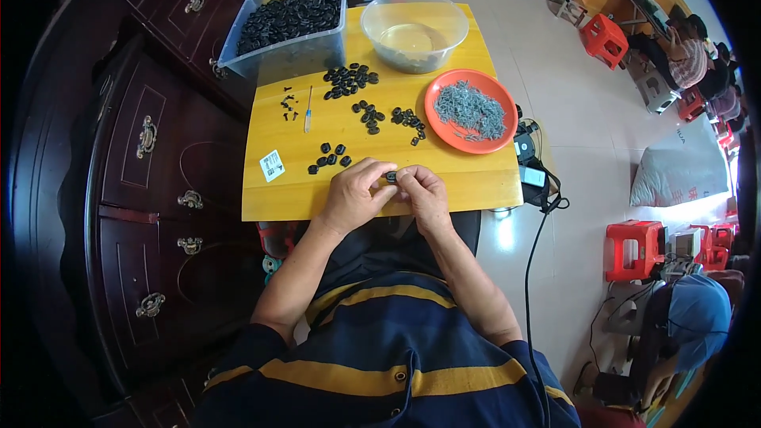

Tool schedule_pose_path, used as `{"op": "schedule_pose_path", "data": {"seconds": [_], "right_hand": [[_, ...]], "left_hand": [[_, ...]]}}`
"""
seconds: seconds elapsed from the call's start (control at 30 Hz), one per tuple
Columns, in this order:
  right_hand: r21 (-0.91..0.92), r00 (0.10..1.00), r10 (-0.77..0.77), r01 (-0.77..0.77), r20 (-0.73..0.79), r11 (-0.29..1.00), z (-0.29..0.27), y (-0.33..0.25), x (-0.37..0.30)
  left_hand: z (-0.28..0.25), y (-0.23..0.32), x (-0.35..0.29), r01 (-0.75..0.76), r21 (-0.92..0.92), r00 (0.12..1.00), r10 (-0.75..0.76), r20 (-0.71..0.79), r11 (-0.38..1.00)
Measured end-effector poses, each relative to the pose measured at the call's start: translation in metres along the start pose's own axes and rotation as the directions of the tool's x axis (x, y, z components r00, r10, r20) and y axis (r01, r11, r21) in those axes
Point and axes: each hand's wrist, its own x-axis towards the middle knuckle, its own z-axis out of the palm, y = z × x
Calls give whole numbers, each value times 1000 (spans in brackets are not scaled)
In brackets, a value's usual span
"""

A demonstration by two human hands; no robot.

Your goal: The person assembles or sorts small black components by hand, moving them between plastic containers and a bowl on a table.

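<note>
At the near edge of the yellow table [277, 190], my left hand [358, 194] and my right hand [424, 194] meet with fingertips pinched on a small black oval part [391, 177]. Just beyond my left hand lie several loose black parts [329, 158]. Further off are more black parts in separate piles, a middle one [369, 116], a larger far one [349, 79] and a pile of smaller black pieces [408, 119]. An orange-red plate [434, 123] to the right of them bears a heap of small grey metal pieces [470, 111], too small to name.
A clear tub [285, 55] full of black parts stands far left, beside a round clear bowl [444, 51]. A thin screwdriver [307, 120], tiny black bits [289, 103] and a white label [272, 166] lie at left. Dark cabinets [174, 166] flank the table; a black cable [529, 269] hangs right.
</note>
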Motion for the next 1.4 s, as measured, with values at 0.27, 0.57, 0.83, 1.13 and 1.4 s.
{"op": "schedule_pose_path", "data": {"seconds": [0.27,0.57,0.83,1.13,1.4], "right_hand": [[-70,1000,21,-21,10,997,5,-7,-1],[-84,999,44,-43,7,996,8,-12,-5],[-152,999,-32,33,6,988,-2,-3,5],[-883,849,-511,337,134,327,-22,-24,38],[-965,838,-508,257,198,47,-25,-11,50]], "left_hand": [[1,-4,-4,-33,80,997,38,-62,996],[7,-14,-1,-119,108,986,130,-105,987],[-7,-9,-7,50,76,999,-49,-24,996],[-40,-47,-33,257,368,966,-223,-133,894],[-31,-40,-26,150,331,981,-98,-168,932]]}}
